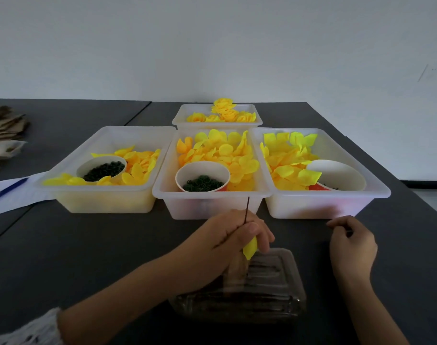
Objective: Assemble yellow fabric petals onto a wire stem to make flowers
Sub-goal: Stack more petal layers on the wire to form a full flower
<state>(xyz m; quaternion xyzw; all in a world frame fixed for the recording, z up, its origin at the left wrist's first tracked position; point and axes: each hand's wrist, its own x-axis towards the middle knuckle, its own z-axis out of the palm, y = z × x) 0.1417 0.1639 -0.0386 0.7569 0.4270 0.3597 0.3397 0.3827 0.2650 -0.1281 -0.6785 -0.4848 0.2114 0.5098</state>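
A thin dark wire stem (247, 210) is pinched between the thumb and curled fingers of the left hand (233, 241), and it rises nearly upright above the grip, its tip seen against the front wall of the middle bin (212, 205). Below the same fingers a folded yellow petal (249, 247) is held on the stem — its lower end points down toward a clear plastic tray (249, 295) in which dark wires are laid. The left forearm is brought in from the lower left, with the hand raised just above the tray's far edge.

The right hand (352, 241) is held near the front of the right bin (324, 207), its fingers curled inward with thumb and forefinger closed together; what is pinched there — if anything — cannot be told.

Loose yellow petals (227, 150) are heaped in the three near bins, each with a paper cup; small dark green rings (203, 183) are seen in the middle cup. Finished flowers (225, 112) are piled in the far bin.
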